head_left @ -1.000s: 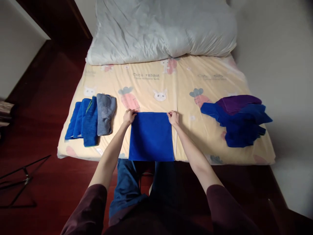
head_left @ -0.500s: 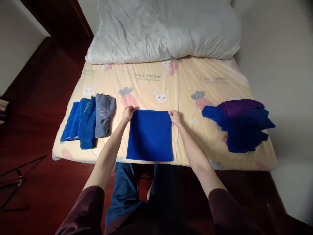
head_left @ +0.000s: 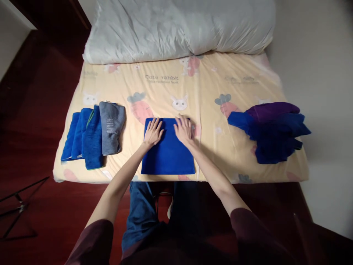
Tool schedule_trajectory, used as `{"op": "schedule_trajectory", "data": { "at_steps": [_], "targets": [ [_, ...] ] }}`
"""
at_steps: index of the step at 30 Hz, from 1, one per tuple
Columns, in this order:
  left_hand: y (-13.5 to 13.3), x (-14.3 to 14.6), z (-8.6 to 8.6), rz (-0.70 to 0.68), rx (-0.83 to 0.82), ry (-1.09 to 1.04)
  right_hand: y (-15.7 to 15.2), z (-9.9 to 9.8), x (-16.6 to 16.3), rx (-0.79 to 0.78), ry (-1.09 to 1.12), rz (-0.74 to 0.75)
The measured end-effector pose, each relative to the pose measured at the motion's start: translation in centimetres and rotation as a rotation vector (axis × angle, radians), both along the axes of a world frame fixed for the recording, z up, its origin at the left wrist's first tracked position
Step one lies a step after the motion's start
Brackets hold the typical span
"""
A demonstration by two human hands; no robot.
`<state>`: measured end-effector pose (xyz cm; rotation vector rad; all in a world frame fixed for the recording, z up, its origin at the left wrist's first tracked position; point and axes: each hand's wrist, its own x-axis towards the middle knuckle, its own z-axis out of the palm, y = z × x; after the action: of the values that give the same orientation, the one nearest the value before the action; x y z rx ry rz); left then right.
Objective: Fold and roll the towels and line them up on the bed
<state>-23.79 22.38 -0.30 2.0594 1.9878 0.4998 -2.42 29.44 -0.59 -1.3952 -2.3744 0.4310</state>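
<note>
A blue towel lies flat and square near the front edge of the bed, straight in front of me. My left hand rests on its far left corner, palm down with the fingers stretched out. On the far right corner lies my right hand, also flat with fingers spread. Neither hand grips the cloth. Left of the towel are several folded blue towels, overlapping in a row, with a folded grey towel at the row's right end.
To the right sits a loose heap of blue cloths with a purple cloth on top. A bulky grey-white quilt covers the back of the yellow printed bed sheet. Thin black stand legs show on the floor at left.
Both hands have let go of the towel's far corners and moved inward, now lying flat on it. The view has shifted slightly.
</note>
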Motion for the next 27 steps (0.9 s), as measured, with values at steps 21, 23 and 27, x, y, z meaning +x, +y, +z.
{"op": "schedule_trajectory", "data": {
  "at_steps": [21,23,27],
  "targets": [
    [0.6,1.0,0.9,0.172,-0.051,-0.053,2.0,-0.6,-1.4,-0.037,-0.145,-0.017],
    [-1.6,3.3,1.5,0.07,-0.026,-0.042,-1.5,0.6,-3.1,-0.012,-0.137,0.045],
    [-6.9,4.7,0.3,0.002,-0.056,-0.033,-8.0,-0.1,-2.4,-0.078,-0.132,0.142]
  ]
}}
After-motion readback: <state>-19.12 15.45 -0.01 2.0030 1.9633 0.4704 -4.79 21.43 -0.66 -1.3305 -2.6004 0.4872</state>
